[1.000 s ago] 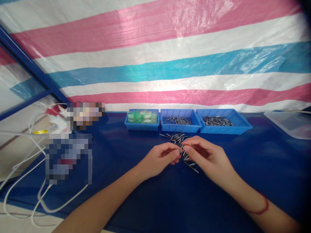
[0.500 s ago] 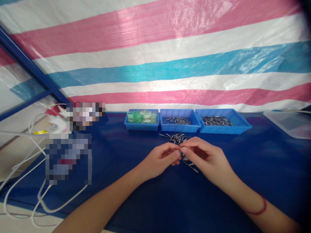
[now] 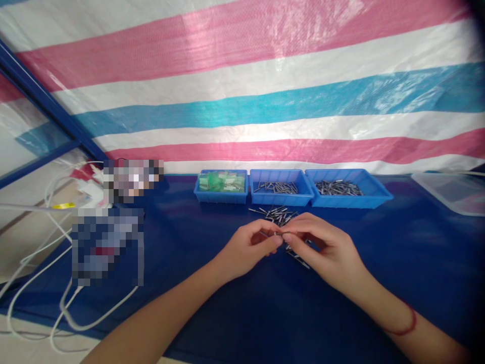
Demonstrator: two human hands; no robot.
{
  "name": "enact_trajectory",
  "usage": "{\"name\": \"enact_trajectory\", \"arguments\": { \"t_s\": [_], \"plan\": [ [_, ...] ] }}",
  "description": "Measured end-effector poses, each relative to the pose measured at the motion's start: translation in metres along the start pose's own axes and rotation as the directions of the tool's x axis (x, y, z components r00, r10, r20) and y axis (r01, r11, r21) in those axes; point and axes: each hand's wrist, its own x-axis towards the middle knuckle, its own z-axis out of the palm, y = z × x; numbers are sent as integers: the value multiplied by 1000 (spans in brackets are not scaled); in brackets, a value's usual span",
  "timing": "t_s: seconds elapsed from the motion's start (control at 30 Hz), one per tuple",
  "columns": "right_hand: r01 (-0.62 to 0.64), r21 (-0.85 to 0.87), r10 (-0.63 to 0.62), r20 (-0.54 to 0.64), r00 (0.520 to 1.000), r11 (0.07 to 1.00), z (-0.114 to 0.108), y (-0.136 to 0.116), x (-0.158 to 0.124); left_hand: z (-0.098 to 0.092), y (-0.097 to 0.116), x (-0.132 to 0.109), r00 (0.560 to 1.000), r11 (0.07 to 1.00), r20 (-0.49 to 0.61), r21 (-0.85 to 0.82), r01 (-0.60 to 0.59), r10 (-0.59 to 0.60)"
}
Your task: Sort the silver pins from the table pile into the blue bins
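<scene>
My left hand (image 3: 248, 247) and my right hand (image 3: 326, 250) meet fingertip to fingertip over the blue table cloth (image 3: 212, 283). Both pinch a small metal pin (image 3: 282, 233) held level between them. A loose pile of metal pins (image 3: 278, 215) lies on the cloth just beyond my fingers, and a few more pins (image 3: 299, 259) show under my right hand. A red string circles my right wrist.
Three blue bins stand in a row at the back: one with green and white parts (image 3: 222, 186), one with a few pins (image 3: 279, 187), one with many pins (image 3: 346, 188). A clear tray (image 3: 452, 193) sits at far right. White cables (image 3: 56, 283) trail off the left edge.
My fingertips have shifted slightly and the pin between them now lies level and shows more clearly. Arms and bins stay where they were.
</scene>
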Motion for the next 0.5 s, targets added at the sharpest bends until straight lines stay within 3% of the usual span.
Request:
{"name": "enact_trajectory", "arguments": {
  "t_s": [0.2,0.33,0.43,0.5],
  "plan": [
    [12,-72,-13,-11,1000,997,-2,1,1,1,2,-1,989,996,-129,62,-67,74],
    [-21,-98,28,65,997,995,1,5,1,3,7,-3,983,987,-143,126,-96,114],
    [-139,-16,140,77,987,990,2,11,2,-1,11,-5,973,926,-121,351,-141,194],
    [-267,81,269,-17,963,960,-2,17,5,-5,12,-5,953,792,-59,572,-212,297]
  ]
}}
